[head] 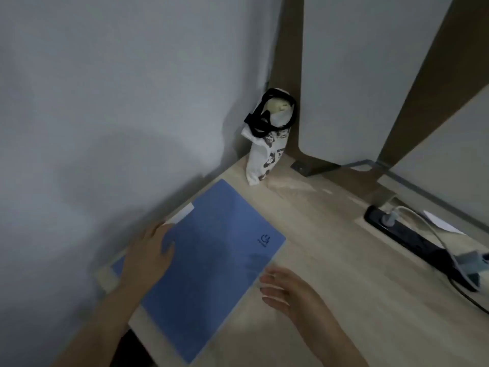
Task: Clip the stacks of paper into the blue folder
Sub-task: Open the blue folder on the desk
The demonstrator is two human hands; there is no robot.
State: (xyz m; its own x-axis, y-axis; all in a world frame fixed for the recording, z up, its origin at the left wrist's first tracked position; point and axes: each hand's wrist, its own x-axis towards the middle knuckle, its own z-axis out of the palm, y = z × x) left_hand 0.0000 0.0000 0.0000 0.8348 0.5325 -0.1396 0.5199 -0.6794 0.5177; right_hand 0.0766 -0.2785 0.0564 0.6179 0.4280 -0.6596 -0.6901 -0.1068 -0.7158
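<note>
Left hand (152,256) flat on blue folder (211,260)

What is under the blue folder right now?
The closed blue folder lies flat on the wooden desk. White paper pokes out from beneath its far left edge, by the left hand. Whatever else lies underneath is covered.

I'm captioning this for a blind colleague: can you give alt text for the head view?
A closed blue folder lies on a wooden desk, left hand flat on it, right hand open at its edge. Behind stand a printed bag and a power strip.
</note>
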